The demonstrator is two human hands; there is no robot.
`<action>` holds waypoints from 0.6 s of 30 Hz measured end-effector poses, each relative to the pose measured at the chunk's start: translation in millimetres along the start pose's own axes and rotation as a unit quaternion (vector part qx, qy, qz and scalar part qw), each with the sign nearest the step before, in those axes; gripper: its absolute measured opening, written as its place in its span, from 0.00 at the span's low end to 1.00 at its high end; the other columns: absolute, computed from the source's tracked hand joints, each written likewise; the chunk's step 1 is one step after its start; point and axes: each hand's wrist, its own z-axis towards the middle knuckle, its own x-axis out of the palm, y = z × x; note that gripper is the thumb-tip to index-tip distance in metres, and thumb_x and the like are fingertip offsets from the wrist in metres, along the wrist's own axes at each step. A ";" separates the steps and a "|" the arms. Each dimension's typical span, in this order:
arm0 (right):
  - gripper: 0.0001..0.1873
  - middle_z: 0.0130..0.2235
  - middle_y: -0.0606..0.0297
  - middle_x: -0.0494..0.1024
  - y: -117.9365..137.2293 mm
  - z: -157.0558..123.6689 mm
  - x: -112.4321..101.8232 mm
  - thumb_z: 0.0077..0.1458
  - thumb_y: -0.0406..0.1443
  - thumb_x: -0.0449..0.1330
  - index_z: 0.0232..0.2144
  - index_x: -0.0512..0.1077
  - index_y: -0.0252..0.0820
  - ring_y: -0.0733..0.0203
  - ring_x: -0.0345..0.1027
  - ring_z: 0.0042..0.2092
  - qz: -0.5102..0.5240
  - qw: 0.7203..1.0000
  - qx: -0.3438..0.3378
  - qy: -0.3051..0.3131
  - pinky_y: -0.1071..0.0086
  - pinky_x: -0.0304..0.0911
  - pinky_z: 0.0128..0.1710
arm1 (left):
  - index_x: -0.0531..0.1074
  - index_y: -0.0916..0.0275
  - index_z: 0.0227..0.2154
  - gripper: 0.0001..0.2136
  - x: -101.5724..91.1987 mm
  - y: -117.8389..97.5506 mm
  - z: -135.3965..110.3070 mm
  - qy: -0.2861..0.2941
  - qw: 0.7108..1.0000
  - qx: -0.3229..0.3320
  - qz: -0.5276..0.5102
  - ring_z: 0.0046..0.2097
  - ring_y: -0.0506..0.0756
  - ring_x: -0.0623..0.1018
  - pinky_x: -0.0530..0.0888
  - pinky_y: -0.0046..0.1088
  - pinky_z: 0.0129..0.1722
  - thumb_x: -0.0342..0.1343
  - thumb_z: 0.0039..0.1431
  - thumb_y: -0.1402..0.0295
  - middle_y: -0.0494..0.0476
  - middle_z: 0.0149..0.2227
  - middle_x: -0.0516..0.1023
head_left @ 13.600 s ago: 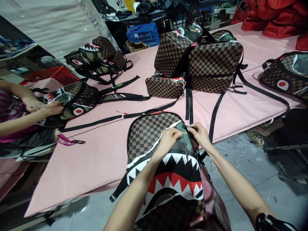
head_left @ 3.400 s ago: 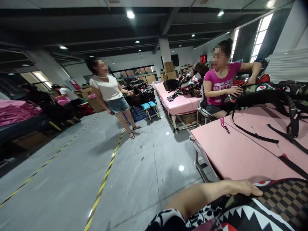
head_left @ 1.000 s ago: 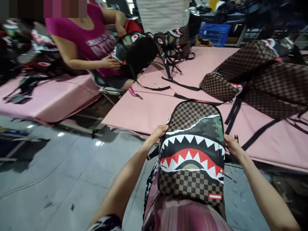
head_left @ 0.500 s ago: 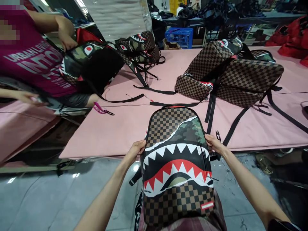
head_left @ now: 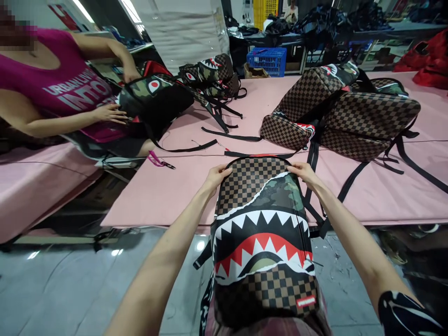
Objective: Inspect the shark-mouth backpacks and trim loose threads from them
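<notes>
A brown checkered backpack [head_left: 261, 233] with a shark-mouth print and a camouflage patch lies from my lap up onto the edge of the pink table [head_left: 175, 186]. My left hand [head_left: 217, 175] grips its upper left corner, fingers curled over the edge. My right hand [head_left: 304, 171] grips the upper right corner the same way. Both hands sit near the bag's top, on the tabletop side.
Two stacked checkered backpacks [head_left: 343, 112] with loose black straps lie at the right. More shark-print bags [head_left: 210, 74] sit at the back left. A person in a pink shirt [head_left: 70, 93] handles another bag [head_left: 154, 98] at the left. A pink-handled tool [head_left: 157, 161] lies near them. A blue crate [head_left: 268, 60] stands behind.
Both my hands have slid up the backpack's sides from its middle to its top corners. The person at the left has brought a hand onto their bag.
</notes>
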 end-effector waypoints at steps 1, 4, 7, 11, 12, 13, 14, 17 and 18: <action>0.21 0.26 0.69 0.70 6.0 6.1 5.0 0.37 0.49 0.67 0.26 0.70 0.38 0.66 0.60 0.28 0.000 1.000 -0.014 -0.012 0.72 0.55 0.28 | 0.75 0.66 0.34 0.19 1.8 -5.7 -1.4 -0.003 1.000 0.022 0.002 0.34 0.53 0.73 0.68 0.31 0.38 0.65 0.40 0.60 0.56 0.33 0.77; 0.19 0.25 0.69 0.71 22.0 9.5 15.8 0.37 0.48 0.66 0.25 0.69 0.39 0.64 0.62 0.28 -0.001 0.998 -0.050 -0.029 0.70 0.57 0.30 | 0.73 0.65 0.29 0.15 3.2 -20.8 -10.2 -0.026 0.998 0.063 -0.004 0.31 0.52 0.71 0.69 0.30 0.36 0.63 0.41 0.59 0.53 0.28 0.75; 0.18 0.27 0.68 0.72 37.0 -3.6 21.8 0.41 0.49 0.63 0.27 0.70 0.40 0.63 0.64 0.30 -0.004 0.996 -0.084 -0.028 0.69 0.59 0.33 | 0.73 0.63 0.33 0.15 5.4 -34.1 -22.5 -0.004 0.994 0.109 0.009 0.34 0.53 0.73 0.69 0.30 0.39 0.61 0.45 0.59 0.53 0.32 0.76; 0.16 0.32 0.67 0.74 60.5 -24.9 29.7 0.42 0.45 0.64 0.32 0.72 0.40 0.60 0.66 0.35 -0.039 0.990 -0.131 -0.018 0.67 0.60 0.37 | 0.73 0.61 0.36 0.12 12.9 -50.5 -40.2 0.053 0.960 0.237 0.140 0.40 0.55 0.73 0.68 0.30 0.43 0.57 0.50 0.61 0.54 0.37 0.76; 0.16 0.32 0.66 0.74 66.5 -29.3 31.7 0.43 0.44 0.64 0.32 0.72 0.40 0.59 0.66 0.35 -0.065 0.987 -0.149 -0.016 0.66 0.60 0.38 | 0.73 0.61 0.36 0.12 14.5 -53.8 -44.5 0.053 0.950 0.257 0.169 0.40 0.55 0.74 0.68 0.31 0.44 0.57 0.51 0.61 0.54 0.37 0.77; 0.15 0.33 0.66 0.74 72.1 -33.4 33.8 0.44 0.43 0.63 0.33 0.72 0.41 0.59 0.66 0.36 -0.095 0.981 -0.168 -0.015 0.66 0.60 0.39 | 0.73 0.61 0.36 0.11 15.9 -56.5 -48.7 0.047 0.942 0.271 0.190 0.41 0.56 0.74 0.68 0.31 0.44 0.56 0.51 0.61 0.54 0.37 0.77; 0.14 0.33 0.66 0.74 77.1 -37.2 35.7 0.45 0.42 0.63 0.33 0.72 0.41 0.58 0.66 0.37 -0.126 0.974 -0.187 -0.016 0.65 0.60 0.40 | 0.73 0.61 0.36 0.11 17.1 -58.7 -52.9 0.038 0.936 0.280 0.209 0.41 0.56 0.74 0.67 0.31 0.45 0.56 0.52 0.61 0.55 0.38 0.77; 0.11 0.35 0.64 0.75 87.7 -48.1 40.7 0.46 0.41 0.61 0.33 0.72 0.41 0.57 0.66 0.38 -0.186 0.955 -0.232 -0.024 0.64 0.59 0.42 | 0.74 0.60 0.36 0.11 20.5 -63.0 -65.8 0.010 0.915 0.308 0.258 0.41 0.57 0.74 0.67 0.32 0.45 0.55 0.53 0.61 0.55 0.38 0.76; 0.10 0.35 0.64 0.75 89.8 -51.7 42.0 0.47 0.40 0.61 0.32 0.72 0.42 0.57 0.66 0.38 -0.196 0.950 -0.242 -0.022 0.65 0.58 0.42 | 0.74 0.59 0.37 0.11 21.6 -64.0 -70.1 0.008 0.909 0.320 0.269 0.41 0.57 0.73 0.67 0.32 0.45 0.54 0.53 0.61 0.56 0.38 0.76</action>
